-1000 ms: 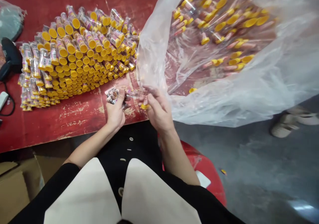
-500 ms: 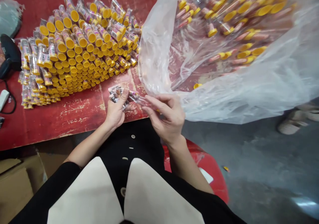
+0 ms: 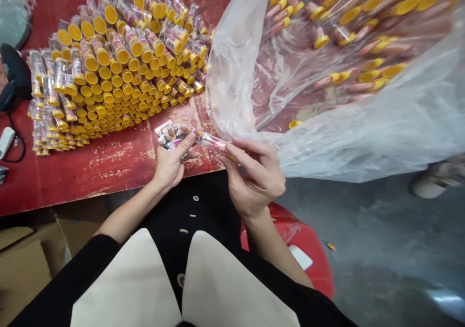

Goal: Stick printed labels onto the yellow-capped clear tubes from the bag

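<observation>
My left hand [image 3: 170, 166] is closed on several small printed cards or wrappers [image 3: 170, 134], its thumb pressing on them from above. Between the hands lies a slim clear tube [image 3: 214, 143] with pinkish contents. Its right end is pinched by the thumb and fingers of my right hand [image 3: 257, 178], where a bit of yellow shows. The tube's left end, with purple print, meets the fingers of my left hand. How far that end is sleeved in a wrapper I cannot make out.
A stack of yellow-capped tubes [image 3: 119, 82] covers the left of the red table [image 3: 123, 169]. A clear plastic bag [image 3: 232, 80] with loose yellow-capped tubes lies at right. A black scanner-like device [image 3: 14, 77] stands far left. Below are a red stool [image 3: 316, 254] and cardboard [image 3: 25, 269].
My right hand has moved a little to the right with its end of the tube, so more of the tube shows. The cards in my left hand are fanned wider.
</observation>
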`<state>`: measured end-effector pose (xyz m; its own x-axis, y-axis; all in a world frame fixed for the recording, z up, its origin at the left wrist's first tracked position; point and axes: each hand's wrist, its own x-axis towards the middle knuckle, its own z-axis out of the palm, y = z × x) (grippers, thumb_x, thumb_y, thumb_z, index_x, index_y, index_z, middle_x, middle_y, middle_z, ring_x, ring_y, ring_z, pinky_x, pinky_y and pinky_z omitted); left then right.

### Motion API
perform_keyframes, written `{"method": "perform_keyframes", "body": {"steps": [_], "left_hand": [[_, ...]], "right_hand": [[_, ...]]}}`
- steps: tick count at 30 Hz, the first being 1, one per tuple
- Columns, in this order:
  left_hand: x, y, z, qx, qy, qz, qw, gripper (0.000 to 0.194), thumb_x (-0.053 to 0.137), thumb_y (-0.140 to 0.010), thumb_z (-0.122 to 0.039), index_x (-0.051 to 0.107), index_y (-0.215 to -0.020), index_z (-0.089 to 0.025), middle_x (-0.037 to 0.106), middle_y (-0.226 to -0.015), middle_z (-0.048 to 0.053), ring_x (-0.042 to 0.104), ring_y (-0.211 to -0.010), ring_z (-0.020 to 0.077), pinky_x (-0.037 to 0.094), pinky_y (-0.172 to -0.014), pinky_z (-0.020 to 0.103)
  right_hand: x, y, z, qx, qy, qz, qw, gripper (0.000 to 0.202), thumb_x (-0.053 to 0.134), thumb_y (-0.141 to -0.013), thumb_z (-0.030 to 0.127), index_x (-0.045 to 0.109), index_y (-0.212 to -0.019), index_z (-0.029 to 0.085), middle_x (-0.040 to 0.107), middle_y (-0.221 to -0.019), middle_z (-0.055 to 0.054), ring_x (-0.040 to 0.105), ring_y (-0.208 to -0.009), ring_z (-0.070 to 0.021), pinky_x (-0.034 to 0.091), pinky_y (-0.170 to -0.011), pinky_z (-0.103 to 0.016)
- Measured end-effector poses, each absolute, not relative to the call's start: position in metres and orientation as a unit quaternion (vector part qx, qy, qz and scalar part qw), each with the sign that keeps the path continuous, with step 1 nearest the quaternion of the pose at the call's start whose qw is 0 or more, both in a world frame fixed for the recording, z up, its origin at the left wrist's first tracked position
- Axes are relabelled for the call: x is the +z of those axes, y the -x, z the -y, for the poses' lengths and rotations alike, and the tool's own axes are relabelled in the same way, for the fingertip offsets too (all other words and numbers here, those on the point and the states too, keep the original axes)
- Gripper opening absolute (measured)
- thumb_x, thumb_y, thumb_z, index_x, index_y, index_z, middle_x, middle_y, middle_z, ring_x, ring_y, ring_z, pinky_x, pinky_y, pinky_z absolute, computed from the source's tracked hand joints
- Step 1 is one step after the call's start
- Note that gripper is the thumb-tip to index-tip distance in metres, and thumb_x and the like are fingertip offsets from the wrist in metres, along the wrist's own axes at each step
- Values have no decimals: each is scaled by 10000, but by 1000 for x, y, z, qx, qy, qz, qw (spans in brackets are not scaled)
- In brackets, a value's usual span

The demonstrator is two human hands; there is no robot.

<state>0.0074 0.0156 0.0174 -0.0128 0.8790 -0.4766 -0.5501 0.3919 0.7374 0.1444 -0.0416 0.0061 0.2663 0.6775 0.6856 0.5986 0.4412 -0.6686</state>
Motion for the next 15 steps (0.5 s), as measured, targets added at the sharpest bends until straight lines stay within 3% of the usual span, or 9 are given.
{"method": "perform_keyframes", "body": {"steps": [4,7,9,11,15], "left_hand": [[18,-9,-13,540,-196,-469,671,463,956,-554,-308,707,-914,-158,753,-921,17,697,-750,112,526,-568,175],[17,-8,-14,538,-199,-461,678,457,959,-550,-321,698,-890,-162,740,-869,1,689,-725,106,536,-588,178],[17,-5,-14,536,-198,-461,679,469,965,-534,-330,691,-877,-166,729,-840,-12,684,-704,99,543,-598,182],[17,-3,-13,524,-206,-460,686,490,970,-522,-345,691,-881,-161,730,-837,-4,687,-707,109,545,-586,188],[19,-2,-9,473,-237,-445,722,512,969,-528,-371,697,-899,-146,749,-863,32,683,-684,124,543,-536,198]], "right_hand": [[-2,-142,45,236,556,475,640,370,762,-842,186,743,-1184,325,768,-1028,-17,716,-717,-130,616,-627,-284],[-5,-142,48,359,538,430,629,336,664,-928,255,710,-1249,345,751,-1157,-22,710,-679,-105,638,-645,-292],[-4,-143,50,348,537,460,616,309,641,-938,247,728,-1224,327,738,-1195,-38,743,-834,-147,655,-741,-332],[-3,-144,50,295,543,502,606,263,659,-920,228,765,-1150,299,747,-1099,-47,733,-941,-180,643,-800,-351],[1,-145,46,256,550,546,578,371,665,-910,235,708,-1273,300,680,-1094,-68,687,-954,-171,611,-770,-332]]}}
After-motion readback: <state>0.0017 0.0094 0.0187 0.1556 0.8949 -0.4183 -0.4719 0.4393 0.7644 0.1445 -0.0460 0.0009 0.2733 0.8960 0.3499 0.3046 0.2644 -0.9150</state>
